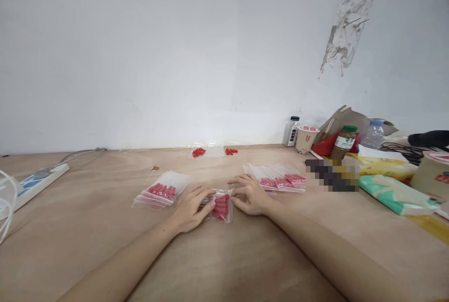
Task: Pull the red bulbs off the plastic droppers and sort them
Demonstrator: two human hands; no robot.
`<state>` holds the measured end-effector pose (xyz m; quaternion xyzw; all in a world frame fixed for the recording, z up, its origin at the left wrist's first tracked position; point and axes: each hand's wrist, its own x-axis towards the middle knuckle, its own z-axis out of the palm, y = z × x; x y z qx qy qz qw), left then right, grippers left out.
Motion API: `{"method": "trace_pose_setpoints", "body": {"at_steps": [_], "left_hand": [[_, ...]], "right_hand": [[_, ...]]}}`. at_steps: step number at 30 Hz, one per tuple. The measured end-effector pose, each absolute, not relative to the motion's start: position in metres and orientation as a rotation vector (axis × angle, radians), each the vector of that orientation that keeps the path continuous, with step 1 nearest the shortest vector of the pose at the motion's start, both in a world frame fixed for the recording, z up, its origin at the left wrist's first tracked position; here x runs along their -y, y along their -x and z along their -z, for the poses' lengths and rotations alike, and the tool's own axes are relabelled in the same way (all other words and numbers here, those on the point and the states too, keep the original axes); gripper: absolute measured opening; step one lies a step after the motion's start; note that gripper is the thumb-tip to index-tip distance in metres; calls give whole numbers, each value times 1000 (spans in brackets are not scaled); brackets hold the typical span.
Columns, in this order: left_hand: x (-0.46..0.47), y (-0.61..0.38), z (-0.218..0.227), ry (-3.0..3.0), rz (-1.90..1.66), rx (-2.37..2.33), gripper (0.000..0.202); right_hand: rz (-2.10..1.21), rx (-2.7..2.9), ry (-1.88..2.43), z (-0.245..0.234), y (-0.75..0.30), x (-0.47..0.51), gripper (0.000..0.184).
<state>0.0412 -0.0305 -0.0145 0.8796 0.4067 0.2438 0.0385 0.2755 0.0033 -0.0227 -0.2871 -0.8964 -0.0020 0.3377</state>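
Our left hand [194, 208] and right hand [250, 197] meet at one clear plastic bag [228, 215] of slim red pieces [220, 206]; the left thumb and forefinger lie on its left part, a little apart, while the right hand, loosely curled, has its lower fingertips at the right edge; we cannot tell whether either hand truly pinches the plastic. The bag lies low over the bare wooden tabletop [210, 264], directly between our hands, its red pieces stacked crosswise and showing through the film.

Just left of the grip and slightly beyond it we see an overlapping stack of filled zip bags [163, 190]; just right of the grip, behind the right hand, a second group of filled bags [282, 178] spreads out like a fan; straight beyond the grip, near the white wall [140, 59], two small heaps of loose red pieces [199, 152] sit at a clear plastic sheet [213, 151].

Well apart to the left of the grip we have a white power strip [45, 183]; well to the right stand a black-capped bottle [292, 133], a lidded paper cup [306, 140] and a green-capped Starbucks bottle [343, 144]; nearer us on that side lies a green-and-white tissue pack [398, 194].
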Motion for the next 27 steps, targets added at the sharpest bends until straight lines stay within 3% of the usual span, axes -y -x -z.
{"method": "trace_pose_setpoints", "body": {"at_steps": [12,18,23,27], "left_hand": [[28,-36,19,-2639,-698,-1203,44],[29,-37,17,-2621,-685,-1202,44],[30,-38,14,-2603,-707,-1191,43],[29,-38,15,-2585,-712,-1205,43]], "right_hand": [[-149,2291,994,28,-265,-1,3],[-44,2349,1040,26,-266,1,17],[-97,2378,1102,22,-270,-3,48],[-215,2412,1066,18,-271,-4,51]]}}
